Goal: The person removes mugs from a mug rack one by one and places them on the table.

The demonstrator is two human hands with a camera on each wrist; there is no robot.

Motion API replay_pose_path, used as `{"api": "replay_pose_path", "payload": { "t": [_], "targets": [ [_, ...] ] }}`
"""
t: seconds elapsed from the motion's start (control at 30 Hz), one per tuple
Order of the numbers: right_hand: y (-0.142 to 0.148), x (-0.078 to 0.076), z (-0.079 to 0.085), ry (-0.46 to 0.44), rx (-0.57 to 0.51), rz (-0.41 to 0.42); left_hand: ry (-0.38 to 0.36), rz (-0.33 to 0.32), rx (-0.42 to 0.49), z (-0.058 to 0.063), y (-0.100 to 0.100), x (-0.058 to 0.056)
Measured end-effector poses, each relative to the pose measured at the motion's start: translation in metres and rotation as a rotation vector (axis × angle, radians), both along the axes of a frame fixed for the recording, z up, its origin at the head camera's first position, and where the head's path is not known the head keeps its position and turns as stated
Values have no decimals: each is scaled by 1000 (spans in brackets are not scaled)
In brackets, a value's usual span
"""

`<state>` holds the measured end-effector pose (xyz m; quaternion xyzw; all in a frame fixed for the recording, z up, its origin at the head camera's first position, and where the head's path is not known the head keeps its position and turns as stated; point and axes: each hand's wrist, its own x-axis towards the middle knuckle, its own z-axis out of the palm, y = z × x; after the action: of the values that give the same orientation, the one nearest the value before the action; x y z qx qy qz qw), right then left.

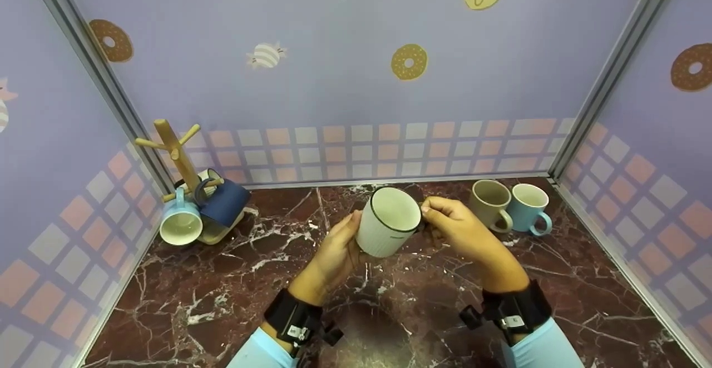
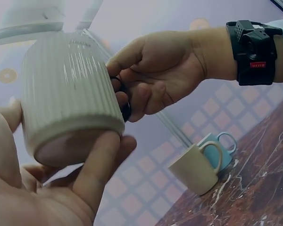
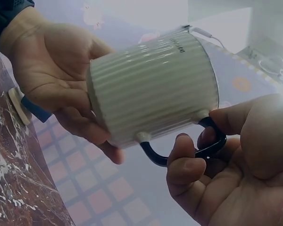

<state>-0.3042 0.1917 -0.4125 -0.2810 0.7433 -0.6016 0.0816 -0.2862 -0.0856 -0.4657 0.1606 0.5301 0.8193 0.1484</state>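
A white ribbed mug (image 1: 381, 234) with a dark rim and dark handle is held tilted above the table, its mouth towards the head camera. My left hand (image 1: 332, 254) grips it around the lower wall and base. With thumb and curled fingers, my right hand (image 1: 464, 232) holds the dark handle (image 3: 156, 159). Faint lettering (image 3: 178, 45) shows near the rim in the right wrist view. Most of the handle is hidden by fingers in the head view.
A wooden mug tree (image 1: 183, 157) at the back left carries a light blue mug (image 1: 181, 212), a dark blue mug (image 1: 228, 202) and another partly hidden behind. At right, a beige mug (image 1: 485, 208) and another light blue mug (image 1: 523, 215) stand on the marbled table (image 1: 222, 296). Patterned walls enclose it.
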Motion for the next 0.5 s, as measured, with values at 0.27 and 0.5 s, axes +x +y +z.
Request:
{"api": "replay_pose_path", "payload": {
  "t": [0.27,0.5],
  "targets": [
    [4,-1,5,-7,-6,-108,40,216,-139,15,3,-3],
    [-3,0,5,-90,-50,-192,282,508,-491,20,-8,6]
  ]
}}
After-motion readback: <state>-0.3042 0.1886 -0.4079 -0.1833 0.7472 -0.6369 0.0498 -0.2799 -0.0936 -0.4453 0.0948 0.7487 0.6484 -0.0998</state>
